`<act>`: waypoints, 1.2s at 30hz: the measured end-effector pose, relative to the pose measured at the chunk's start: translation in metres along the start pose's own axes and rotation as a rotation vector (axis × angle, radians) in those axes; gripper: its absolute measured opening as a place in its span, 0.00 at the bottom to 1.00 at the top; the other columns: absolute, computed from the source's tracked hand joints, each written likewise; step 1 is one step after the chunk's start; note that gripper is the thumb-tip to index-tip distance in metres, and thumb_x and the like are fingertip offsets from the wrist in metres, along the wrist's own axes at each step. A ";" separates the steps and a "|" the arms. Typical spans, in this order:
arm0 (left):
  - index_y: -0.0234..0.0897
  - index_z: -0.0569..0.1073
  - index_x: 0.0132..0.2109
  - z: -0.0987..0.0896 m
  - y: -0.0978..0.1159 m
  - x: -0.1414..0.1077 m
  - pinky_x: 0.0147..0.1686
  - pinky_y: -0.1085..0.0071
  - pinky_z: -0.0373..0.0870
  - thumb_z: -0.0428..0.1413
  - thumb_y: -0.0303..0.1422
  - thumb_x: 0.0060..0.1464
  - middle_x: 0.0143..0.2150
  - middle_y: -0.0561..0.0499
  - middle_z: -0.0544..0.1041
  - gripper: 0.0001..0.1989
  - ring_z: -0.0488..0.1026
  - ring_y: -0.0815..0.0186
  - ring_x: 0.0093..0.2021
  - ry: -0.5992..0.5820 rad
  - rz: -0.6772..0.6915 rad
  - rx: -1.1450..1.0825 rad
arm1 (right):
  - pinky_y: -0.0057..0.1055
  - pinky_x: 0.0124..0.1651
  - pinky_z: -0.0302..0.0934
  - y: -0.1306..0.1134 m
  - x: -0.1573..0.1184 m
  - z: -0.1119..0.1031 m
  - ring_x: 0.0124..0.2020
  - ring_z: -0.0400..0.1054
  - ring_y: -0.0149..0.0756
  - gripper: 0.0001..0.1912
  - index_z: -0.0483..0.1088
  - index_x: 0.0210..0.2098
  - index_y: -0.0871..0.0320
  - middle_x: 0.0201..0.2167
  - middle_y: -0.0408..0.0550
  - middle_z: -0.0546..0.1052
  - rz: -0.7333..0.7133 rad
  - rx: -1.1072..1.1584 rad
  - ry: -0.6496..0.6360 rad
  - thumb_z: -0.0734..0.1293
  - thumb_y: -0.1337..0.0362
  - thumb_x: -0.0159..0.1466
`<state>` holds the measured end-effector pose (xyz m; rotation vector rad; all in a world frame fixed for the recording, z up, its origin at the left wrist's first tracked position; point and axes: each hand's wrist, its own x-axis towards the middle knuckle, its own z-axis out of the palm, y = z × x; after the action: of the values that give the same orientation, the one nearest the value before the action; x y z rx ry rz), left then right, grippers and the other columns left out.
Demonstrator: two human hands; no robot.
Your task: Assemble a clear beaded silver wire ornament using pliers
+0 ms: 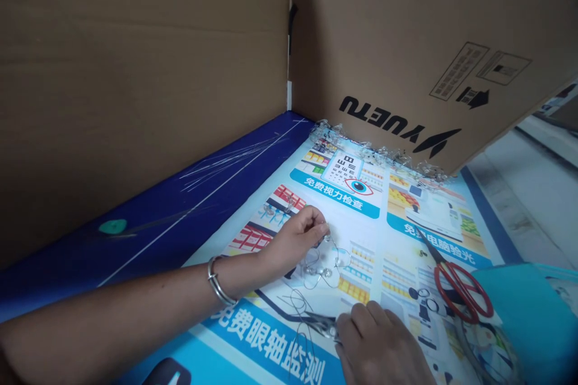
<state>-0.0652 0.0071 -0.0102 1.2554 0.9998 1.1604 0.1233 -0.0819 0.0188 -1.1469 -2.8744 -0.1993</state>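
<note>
Silver wire, very thin and bent in loops, with small clear beads [323, 271] on it: what does the left hand [298, 239] do there?

The fingertips [324, 230] come together and seem to pinch the wire just beside the beads, so I judge this grip closed. A silver bangle [217, 281] sits on the wrist behind it.

And the right hand [378, 346]?

It is closed too, around small steel pliers with dark handles [321, 325]. Their nose points toward the left hand, a little below its grip. For good work, it helps to have both hands this near each other, with the wrists low and the wire flat on the paper.

How does the wire look?

It looks shiny and light, with open curves. The beaded part is just in front of the left fingertips, and a loose tail hangs down near the pliers. All of it lies on a glossy printed poster with blue bands [374, 234].

What is beyond the grip?

Past the right hand lie red-handled scissors [461, 292] and a teal plastic folder [528, 319]. Far ahead of the left hand stands a brown cardboard wall with black print [428, 72], and crinkled clear plastic [374, 153] runs along its foot
</note>
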 end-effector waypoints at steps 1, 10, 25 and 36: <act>0.36 0.64 0.34 0.000 0.000 0.000 0.27 0.75 0.57 0.50 0.31 0.55 0.26 0.56 0.63 0.03 0.60 0.72 0.26 0.002 0.007 0.027 | 0.31 0.25 0.44 -0.001 -0.001 0.001 0.23 0.60 0.36 0.07 0.64 0.28 0.56 0.23 0.44 0.68 -0.014 -0.025 0.013 0.62 0.73 0.52; 0.37 0.64 0.36 -0.003 -0.004 0.003 0.30 0.74 0.59 0.49 0.28 0.54 0.28 0.56 0.65 0.01 0.62 0.70 0.29 0.011 0.048 0.269 | 0.27 0.22 0.44 -0.004 -0.001 -0.002 0.21 0.59 0.30 0.07 0.63 0.29 0.59 0.20 0.44 0.67 -0.037 -0.064 0.133 0.57 0.75 0.58; 0.37 0.64 0.36 -0.003 -0.003 0.003 0.32 0.74 0.60 0.49 0.27 0.54 0.29 0.55 0.67 0.02 0.64 0.70 0.31 0.004 0.078 0.359 | 0.30 0.24 0.45 0.002 -0.001 0.003 0.22 0.61 0.34 0.07 0.62 0.28 0.56 0.22 0.43 0.67 -0.027 -0.009 0.088 0.62 0.72 0.50; 0.36 0.65 0.36 -0.002 0.001 0.001 0.34 0.73 0.61 0.49 0.26 0.54 0.32 0.54 0.67 0.02 0.64 0.69 0.32 -0.024 0.096 0.361 | 0.30 0.22 0.45 -0.021 0.008 0.005 0.21 0.62 0.36 0.07 0.66 0.29 0.59 0.20 0.45 0.68 0.012 -0.128 0.152 0.62 0.73 0.50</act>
<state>-0.0675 0.0089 -0.0091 1.6132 1.1770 1.0633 0.1033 -0.0912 0.0120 -1.1152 -2.7554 -0.4546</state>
